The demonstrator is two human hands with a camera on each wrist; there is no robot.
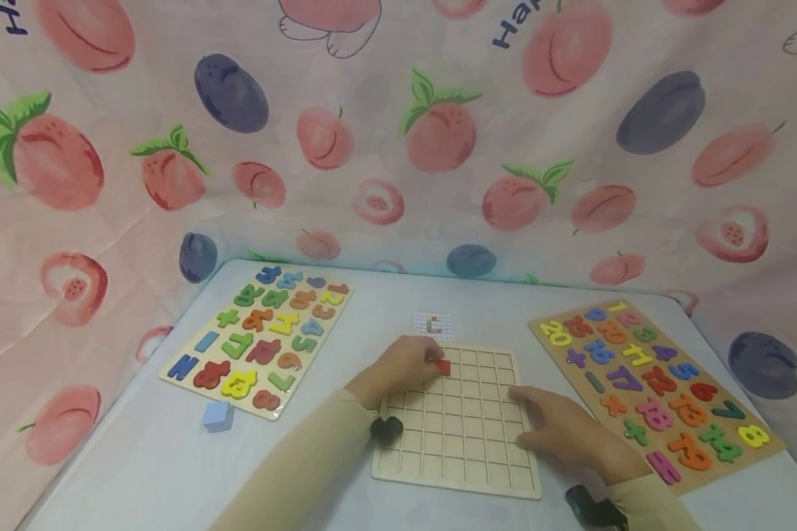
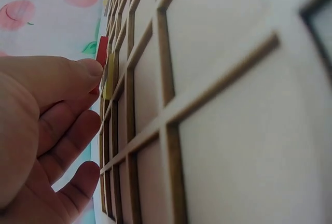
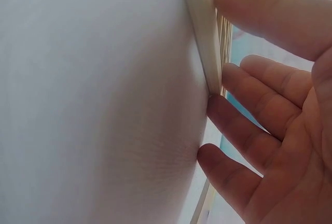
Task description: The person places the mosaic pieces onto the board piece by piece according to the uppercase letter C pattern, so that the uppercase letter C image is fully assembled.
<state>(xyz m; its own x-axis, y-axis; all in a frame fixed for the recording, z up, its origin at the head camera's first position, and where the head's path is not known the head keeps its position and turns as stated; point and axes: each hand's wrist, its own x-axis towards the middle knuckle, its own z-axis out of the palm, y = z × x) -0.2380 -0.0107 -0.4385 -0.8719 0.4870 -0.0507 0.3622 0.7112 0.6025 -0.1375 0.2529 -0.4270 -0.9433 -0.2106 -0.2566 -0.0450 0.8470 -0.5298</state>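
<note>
My left hand [image 1: 405, 366] reaches over the upper left part of a wooden grid board [image 1: 453, 472]. Between its thumb and index finger it pinches a small red block [image 1: 443, 366], seen edge-on as a thin red piece [image 2: 102, 51] in the left wrist view. A yellow piece [image 2: 109, 76] shows right beside the red one, at the grid. Along the board's right edge lies my right hand [image 1: 561, 426], thumb and fingers spread. In the right wrist view its fingertips [image 3: 217, 102] are right at the board's side.
A small card with a coloured grid pattern [image 1: 434, 324] lies behind the board. A number puzzle board [image 1: 275, 409] stands at the left, another [image 1: 697, 483] at the right. A light blue cube [image 1: 218, 417] sits near the left puzzle. Fruit-printed cloth [image 1: 372, 251] hangs behind the white table.
</note>
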